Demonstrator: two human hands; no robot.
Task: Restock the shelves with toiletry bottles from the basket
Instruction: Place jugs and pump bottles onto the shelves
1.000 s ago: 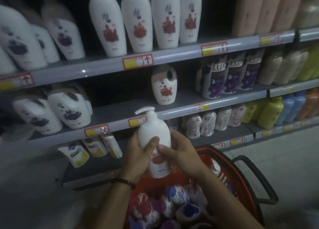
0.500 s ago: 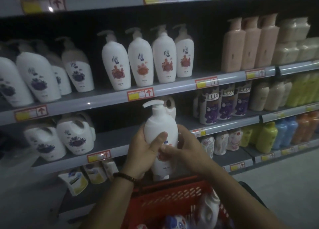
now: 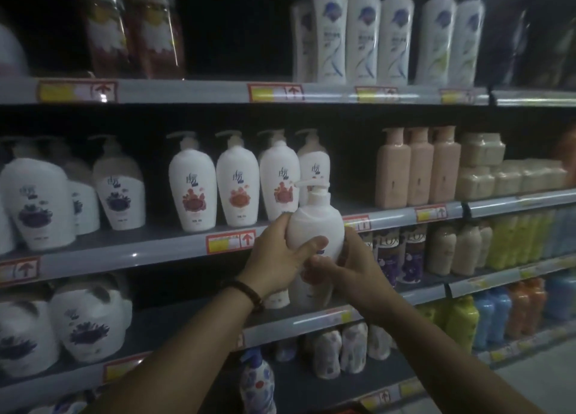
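before the shelf [image 3: 174, 251], left hand [image 3: 276, 259] and right hand [image 3: 349, 268] grip the pump bottle [image 3: 314, 226] between them.

The white plastic pump bottle [image 3: 314, 226] is upright before the front edge of the grey metal middle shelf [image 3: 156, 254], the left hand [image 3: 277, 257] gripping its left side, the right hand [image 3: 353, 271] its right side, lower. Behind it on that shelf stand four white red-flowered pump bottles [image 3: 237, 189], with pink square plastic bottles [image 3: 417, 170] to their right and white purple-flowered pump bottles [image 3: 34, 201] toward the shelf's left end.
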